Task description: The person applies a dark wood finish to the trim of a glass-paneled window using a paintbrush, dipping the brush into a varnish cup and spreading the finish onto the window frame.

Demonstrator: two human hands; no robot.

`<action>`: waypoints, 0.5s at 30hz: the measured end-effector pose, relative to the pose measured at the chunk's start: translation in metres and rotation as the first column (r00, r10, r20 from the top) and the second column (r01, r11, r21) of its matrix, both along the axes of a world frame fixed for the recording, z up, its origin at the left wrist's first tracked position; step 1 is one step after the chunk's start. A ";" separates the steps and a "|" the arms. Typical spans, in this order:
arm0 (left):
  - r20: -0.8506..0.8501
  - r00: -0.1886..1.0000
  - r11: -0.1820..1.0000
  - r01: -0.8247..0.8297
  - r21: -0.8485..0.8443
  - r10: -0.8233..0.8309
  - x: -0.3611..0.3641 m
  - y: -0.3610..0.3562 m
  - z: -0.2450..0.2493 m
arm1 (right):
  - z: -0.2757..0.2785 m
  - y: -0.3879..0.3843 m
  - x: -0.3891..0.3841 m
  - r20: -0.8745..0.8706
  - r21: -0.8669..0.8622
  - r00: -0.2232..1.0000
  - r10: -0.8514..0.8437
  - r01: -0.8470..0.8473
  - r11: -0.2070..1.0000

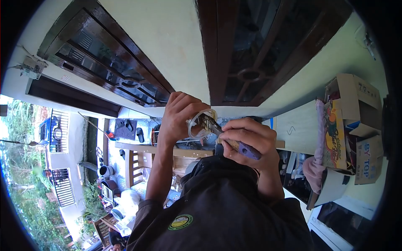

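My left hand (179, 115) is closed around a small clear plastic cup (194, 128), which is tilted on its side in front of my chest. Streaks of pale and brown residue mark the cup's wall. Gripped in my right hand (255, 140) is a paintbrush (250, 151) with a wooden handle and a purple end. Its dark, dirty head reaches into the cup's mouth. Whether the bristles touch the wall cannot be made out. My fingers cover part of the handle.
Just beyond my hands is a wooden bench (180, 152). Dark-framed windows (251, 75) line the wall ahead. Cardboard boxes (368, 157) are stacked at right by a pale panel (293, 125). Sandals (140, 134) lie on the tiled floor, and white plastic bags (127, 207) sit at left.
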State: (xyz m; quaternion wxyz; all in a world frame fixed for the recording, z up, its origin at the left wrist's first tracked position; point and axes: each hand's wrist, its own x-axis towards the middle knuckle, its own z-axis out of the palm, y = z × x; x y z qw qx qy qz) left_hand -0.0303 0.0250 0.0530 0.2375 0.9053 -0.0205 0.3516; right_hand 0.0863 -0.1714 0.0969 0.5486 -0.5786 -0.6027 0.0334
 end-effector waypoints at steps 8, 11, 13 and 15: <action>-0.085 0.996 0.999 0.036 0.012 -0.035 0.011 -0.005 0.007 | -0.011 -0.004 0.012 -0.080 -0.037 0.996 -0.039 0.036 0.999; -0.103 0.993 0.998 0.055 0.006 -0.054 0.016 -0.007 0.006 | -0.015 -0.006 0.017 -0.128 -0.026 0.990 -0.061 0.059 0.998; -0.103 0.992 0.998 0.069 0.000 -0.069 0.019 -0.007 0.005 | -0.020 -0.010 0.023 -0.135 -0.008 0.988 -0.072 0.072 0.997; -0.082 0.994 0.989 0.065 -0.135 -0.077 0.022 -0.007 0.005 | -0.032 -0.016 0.027 -0.277 0.005 0.959 -0.068 0.072 0.997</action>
